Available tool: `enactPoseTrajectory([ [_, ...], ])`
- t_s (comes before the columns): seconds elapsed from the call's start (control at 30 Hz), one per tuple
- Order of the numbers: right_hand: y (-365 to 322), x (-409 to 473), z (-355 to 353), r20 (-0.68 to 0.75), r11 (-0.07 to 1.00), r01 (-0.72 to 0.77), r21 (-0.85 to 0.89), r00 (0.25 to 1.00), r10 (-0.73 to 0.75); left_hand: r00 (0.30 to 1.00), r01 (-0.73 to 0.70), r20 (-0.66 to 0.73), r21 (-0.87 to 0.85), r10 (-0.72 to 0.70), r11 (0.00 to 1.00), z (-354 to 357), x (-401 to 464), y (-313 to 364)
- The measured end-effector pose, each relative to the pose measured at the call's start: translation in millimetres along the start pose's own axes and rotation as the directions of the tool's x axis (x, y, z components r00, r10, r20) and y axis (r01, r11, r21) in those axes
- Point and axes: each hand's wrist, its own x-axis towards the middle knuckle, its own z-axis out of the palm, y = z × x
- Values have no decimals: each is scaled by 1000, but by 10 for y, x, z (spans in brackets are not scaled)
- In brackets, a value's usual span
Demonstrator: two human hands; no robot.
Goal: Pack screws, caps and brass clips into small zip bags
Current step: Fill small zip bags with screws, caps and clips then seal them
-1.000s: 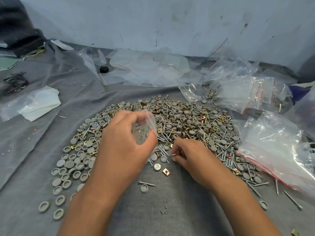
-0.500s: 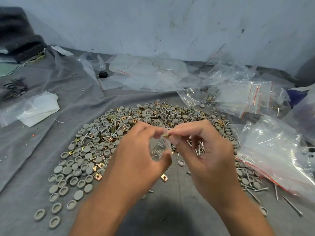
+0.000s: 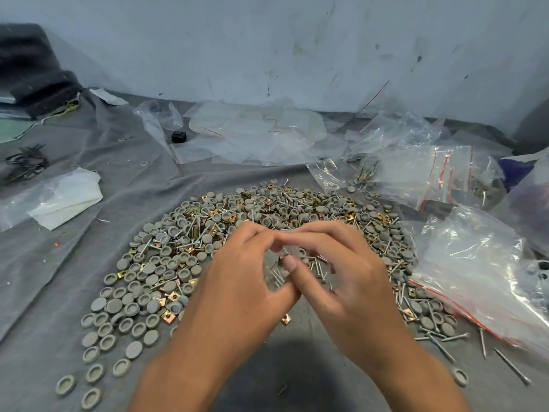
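So, only the head view to go on. Both hands meet over the near edge of the pile (image 3: 267, 233), pinching one small zip bag (image 3: 276, 272) between them. The left hand (image 3: 237, 281) has it by thumb and fingers on its side, and the right hand (image 3: 341, 278) pinches the top edge from the other side, thumb pressed on the front. Both grips are narrow and closed on that bag. A few screws show through the plastic just below the right thumb. I can't tell if caps or clips are in there too, or whether the strip is being opened or pressed shut.

Progress-wise, I'd say it's early-to-middle. Right of the grip and further back, some filled bags (image 3: 427, 173) with red seal lines lie in a heap, with screws and brass bits visible inside, so some packs look done. A big clear bag (image 3: 481, 278) sits just right of the hands, and I can't tell what it holds.

What's left is a lot. The pile spreads under and behind the hands in all directions: grey caps (image 3: 130, 310) mostly left of the grip, brass clips (image 3: 170, 318) mixed through, loose screws (image 3: 442, 349) scattered right and near. Behind the pile, flat empty bags (image 3: 258, 135) wait by the wall. Plenty more rounds to go, I reckon.
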Motion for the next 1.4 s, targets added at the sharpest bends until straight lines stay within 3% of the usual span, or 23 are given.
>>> enactPoseTrajectory([
  [0.17, 108, 23, -58, -27, 991, -100, 87, 994, 103, 999, -37, -17, -48, 36, 998, -22, -29, 35],
  [0.27, 132, 35, -36, 49, 971, -136, 197, 990, 129, 995, -95, -36, -121, 91, 988, -81, -42, 79],
  [0.4, 105, 61, -10, 26, 941, -163, 296, 986, 162, 987, -159, -47, -101, 155, 982, -114, -37, 74],
  [0.57, 130, 76, -61, -5, 861, -222, 457, 968, 252, 974, -172, -169, -137, 148, 975, -133, -3, 52],
  [0.77, 63, 73, -36, -17, 865, -190, 464, 975, 224, 969, -195, -177, -121, 172, 973, -146, -3, 53],
  [0.93, 18, 72, -9, -71, 841, -180, 511, 966, 250, 959, -169, -258, -182, 119, 969, -122, -12, 79],
  [1.1, 22, 73, -20, -50, 801, -234, 551, 949, 312, 942, -125, -335, -425, -28, 896, -123, 5, 90],
  [1.4, 21, 51, -7, -36, 833, -251, 492, 951, 308, 950, -36, -264, -623, -168, 781, -80, 52, 45],
])
